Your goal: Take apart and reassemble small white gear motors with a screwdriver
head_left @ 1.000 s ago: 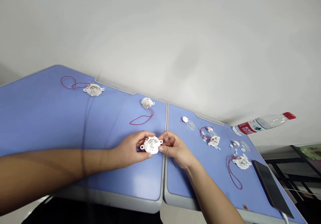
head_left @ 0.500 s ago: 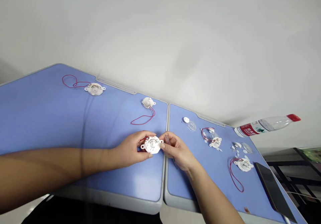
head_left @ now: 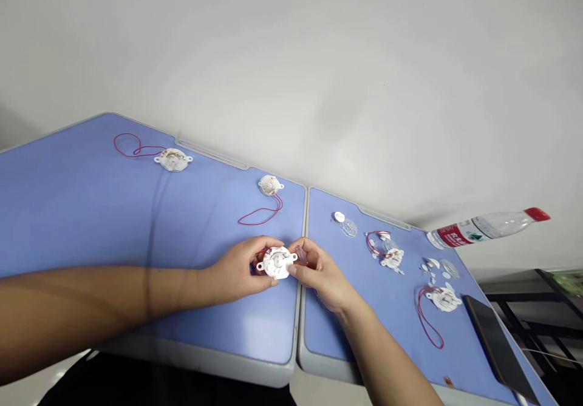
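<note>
Dipping slightly at the thumb in the head view, the right hand [head_left: 319, 272] is curling round a clear piece [head_left: 300, 255] beside the white disc [head_left: 277, 261], which the left hand [head_left: 237, 271] is clasping, fingers bent, above the table [head_left: 200, 212], so work is seemingly continuing.

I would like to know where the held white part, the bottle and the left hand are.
Held white part [head_left: 278, 263]: head view, centre of its face.
Bottle [head_left: 498, 224]: head view, middle of its clear body.
Left hand [head_left: 237, 271]: head view, middle of the hand.
</note>
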### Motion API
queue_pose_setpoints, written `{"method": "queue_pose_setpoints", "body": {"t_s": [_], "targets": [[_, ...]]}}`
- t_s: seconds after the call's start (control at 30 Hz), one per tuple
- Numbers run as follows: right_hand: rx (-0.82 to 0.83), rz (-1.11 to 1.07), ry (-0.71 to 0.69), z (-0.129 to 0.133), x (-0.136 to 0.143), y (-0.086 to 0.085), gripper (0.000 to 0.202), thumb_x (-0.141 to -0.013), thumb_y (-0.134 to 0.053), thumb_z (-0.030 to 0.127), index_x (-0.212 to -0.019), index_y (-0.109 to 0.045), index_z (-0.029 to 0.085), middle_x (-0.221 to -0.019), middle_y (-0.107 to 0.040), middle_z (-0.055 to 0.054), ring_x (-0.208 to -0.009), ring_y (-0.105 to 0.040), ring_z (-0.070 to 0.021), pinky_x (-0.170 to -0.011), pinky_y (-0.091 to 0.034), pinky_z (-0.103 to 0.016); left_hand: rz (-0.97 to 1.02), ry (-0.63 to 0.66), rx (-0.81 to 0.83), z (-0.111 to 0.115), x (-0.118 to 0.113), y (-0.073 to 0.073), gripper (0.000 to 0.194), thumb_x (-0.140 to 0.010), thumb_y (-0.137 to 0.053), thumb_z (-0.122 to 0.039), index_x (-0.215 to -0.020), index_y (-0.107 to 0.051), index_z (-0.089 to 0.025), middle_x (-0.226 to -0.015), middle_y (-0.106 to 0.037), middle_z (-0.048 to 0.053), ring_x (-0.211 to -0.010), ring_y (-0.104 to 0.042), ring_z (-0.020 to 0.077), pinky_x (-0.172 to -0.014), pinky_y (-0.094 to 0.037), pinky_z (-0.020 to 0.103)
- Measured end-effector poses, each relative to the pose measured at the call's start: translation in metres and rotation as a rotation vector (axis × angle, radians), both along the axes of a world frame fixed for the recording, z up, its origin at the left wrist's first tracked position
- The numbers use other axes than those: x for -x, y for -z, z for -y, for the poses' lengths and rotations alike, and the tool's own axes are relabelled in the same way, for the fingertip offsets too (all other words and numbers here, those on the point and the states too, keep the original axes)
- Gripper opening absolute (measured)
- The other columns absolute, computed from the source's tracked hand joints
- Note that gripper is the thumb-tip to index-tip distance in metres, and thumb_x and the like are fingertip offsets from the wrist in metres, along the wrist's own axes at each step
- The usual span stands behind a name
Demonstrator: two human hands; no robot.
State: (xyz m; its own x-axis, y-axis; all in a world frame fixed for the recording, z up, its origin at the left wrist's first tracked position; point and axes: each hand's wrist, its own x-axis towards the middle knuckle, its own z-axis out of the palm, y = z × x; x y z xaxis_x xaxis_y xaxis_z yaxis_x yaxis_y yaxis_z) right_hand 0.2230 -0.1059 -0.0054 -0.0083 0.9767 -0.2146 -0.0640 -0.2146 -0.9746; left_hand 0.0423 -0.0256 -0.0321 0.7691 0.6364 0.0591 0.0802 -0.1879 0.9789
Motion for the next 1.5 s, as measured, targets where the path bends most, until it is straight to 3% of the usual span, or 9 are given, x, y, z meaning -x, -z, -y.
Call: {"method": "queue_pose_setpoints", "body": {"t_s": [0.23,0.57,0.73,1.33,1.5], "targets": [[0.009,0.026,0.019,0.001,0.003,0.000,0.033,-0.065,-0.081,0.027,-0.084,-0.055,0.021,-0.074,-0.051,0.004,-0.062,-0.039,-0.0098,-0.056,-0.028,-0.023,-0.001,-0.002,-0.018,0.000,0.000,0.000,0.046,-0.066,-0.068,-0.021,-0.111,-0.055,-0.017,-0.097,-0.065,0.004,-0.083,-0.063,0.0180,-0.073,-0.051,0.031],[0.033,-0.016,0.090,0.001,0.011,-0.003,0.028,-0.062,-0.076,0.020,-0.080,-0.054,0.020,-0.073,-0.056,0.004,-0.066,-0.048,-0.0115,-0.062,-0.034,-0.025,-0.027,-0.007,-0.003,0.001,0.000,-0.001,0.047,-0.066,-0.067,-0.021,-0.111,-0.056,-0.019,-0.096,-0.066,0.003,-0.082,-0.064,0.0178,-0.073,-0.052,0.030],[0.033,-0.018,0.110,0.001,0.012,-0.002,0.029,-0.061,-0.078,0.021,-0.078,-0.055,0.020,-0.073,-0.057,0.003,-0.066,-0.050,-0.0120,-0.063,-0.036,-0.025,-0.025,-0.006,-0.049,0.000,0.000,0.000,0.047,-0.066,-0.067,-0.020,-0.112,-0.056,-0.019,-0.100,-0.066,0.004,-0.087,-0.065,0.0187,-0.079,-0.052,0.032],[0.025,0.020,0.064,0.002,0.008,-0.005,0.022,-0.069,-0.073,0.025,-0.082,-0.057,0.021,-0.075,-0.056,0.003,-0.068,-0.049,-0.0129,-0.064,-0.036,-0.026,-0.084,-0.017,-0.106,-0.001,0.001,-0.001,0.051,-0.064,-0.072,-0.020,-0.112,-0.056,-0.021,-0.101,-0.065,0.003,-0.089,-0.064,0.0201,-0.078,-0.053,0.032],[0.039,0.024,0.094,0.003,0.011,-0.006,0.023,-0.066,-0.073,0.023,-0.080,-0.055,0.020,-0.074,-0.057,0.003,-0.068,-0.049,-0.0127,-0.065,-0.036,-0.026,-0.092,-0.031,-0.094,0.001,0.001,-0.001,0.053,-0.064,-0.072,-0.021,-0.114,-0.056,-0.021,-0.101,-0.065,0.004,-0.084,-0.063,0.0185,-0.073,-0.053,0.030]]}}
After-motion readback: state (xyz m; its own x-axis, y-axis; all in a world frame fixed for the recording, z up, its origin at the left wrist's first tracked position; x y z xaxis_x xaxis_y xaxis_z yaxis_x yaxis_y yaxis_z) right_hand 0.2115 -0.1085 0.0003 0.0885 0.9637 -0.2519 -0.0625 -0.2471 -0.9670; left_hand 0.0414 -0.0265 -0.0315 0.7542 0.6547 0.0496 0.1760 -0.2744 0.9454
